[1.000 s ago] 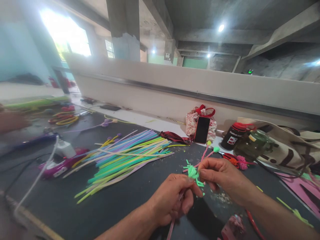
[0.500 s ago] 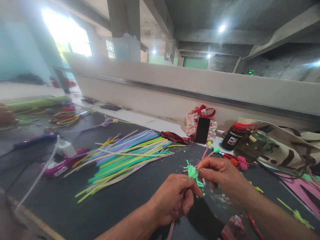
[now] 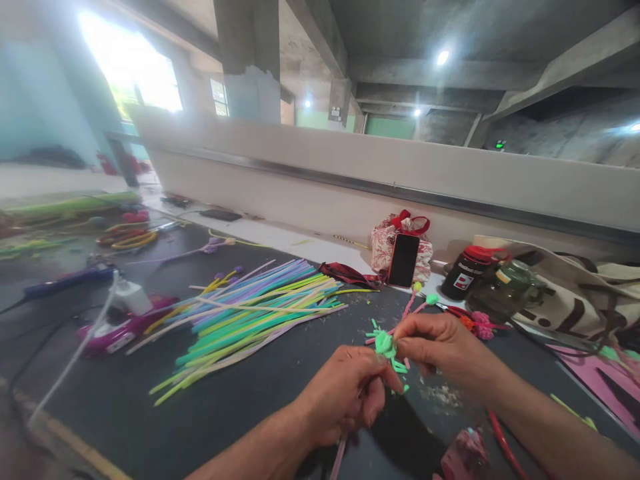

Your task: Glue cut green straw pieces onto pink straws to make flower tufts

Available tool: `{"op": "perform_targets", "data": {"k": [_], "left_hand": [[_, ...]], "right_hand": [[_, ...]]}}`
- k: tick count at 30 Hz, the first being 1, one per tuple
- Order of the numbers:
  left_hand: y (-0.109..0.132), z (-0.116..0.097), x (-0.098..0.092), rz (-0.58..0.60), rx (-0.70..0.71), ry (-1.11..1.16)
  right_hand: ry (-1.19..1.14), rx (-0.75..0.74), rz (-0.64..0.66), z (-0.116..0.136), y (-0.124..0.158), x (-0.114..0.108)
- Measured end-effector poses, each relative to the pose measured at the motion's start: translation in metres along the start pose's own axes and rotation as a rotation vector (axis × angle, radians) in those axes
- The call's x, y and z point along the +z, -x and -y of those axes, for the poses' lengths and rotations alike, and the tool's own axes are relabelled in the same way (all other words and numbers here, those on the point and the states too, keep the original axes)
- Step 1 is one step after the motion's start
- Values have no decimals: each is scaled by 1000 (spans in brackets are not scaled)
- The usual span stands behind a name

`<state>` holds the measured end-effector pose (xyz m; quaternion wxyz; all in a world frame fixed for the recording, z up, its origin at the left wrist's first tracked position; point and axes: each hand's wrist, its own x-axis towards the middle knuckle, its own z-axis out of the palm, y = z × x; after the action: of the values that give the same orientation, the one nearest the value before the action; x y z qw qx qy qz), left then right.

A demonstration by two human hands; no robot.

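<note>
Between my two hands is a small mint-green pipe cleaner flower (image 3: 384, 343). My left hand (image 3: 347, 387) is closed around its underside, with a pale pink stem (image 3: 340, 455) running down out of the fist. The thumb and forefinger of my right hand (image 3: 440, 343) pinch the flower's right edge. Just beyond lie short green pipe cleaner pieces (image 3: 399, 367) and pink-stemmed buds with a yellow tip (image 3: 417, 287) and a green tip (image 3: 432, 299). My fingers hide part of the flower.
A pile of coloured pipe cleaners (image 3: 260, 317) lies to the left, near a purple power strip (image 3: 125, 332). Behind stand a phone (image 3: 404, 260), a black bottle (image 3: 464, 275) and a green jug (image 3: 507, 290). A pink translucent object (image 3: 465, 453) sits in front.
Both hands stay nearly in place, still holding the green flower. The flower has turned slightly between my fingers, and the view has shifted a little.
</note>
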<state>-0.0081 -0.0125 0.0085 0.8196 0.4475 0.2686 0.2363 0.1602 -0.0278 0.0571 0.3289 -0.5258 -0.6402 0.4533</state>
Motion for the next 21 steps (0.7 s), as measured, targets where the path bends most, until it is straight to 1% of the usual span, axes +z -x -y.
{"op": "perform_targets", "data": {"k": [7, 10, 13, 16, 17, 19, 21], "left_hand": [[-1, 2, -1, 7, 20, -35], [-1, 1, -1, 22, 15, -17], [-1, -1, 0, 2, 20, 25], [0, -3, -1, -2, 23, 109], [0, -3, -1, 24, 16, 146], [0, -1, -4, 119, -17, 230], [-1, 1, -6, 226, -60, 302]], "right_hand": [[28, 3, 53, 1, -2, -5], [110, 4, -5, 4, -2, -6], [193, -15, -78, 8, -1, -5], [175, 9, -87, 11, -1, -6], [140, 25, -83, 11, -1, -7], [22, 32, -36, 10, -1, -9], [-121, -2, 80, 10, -2, -12]]}}
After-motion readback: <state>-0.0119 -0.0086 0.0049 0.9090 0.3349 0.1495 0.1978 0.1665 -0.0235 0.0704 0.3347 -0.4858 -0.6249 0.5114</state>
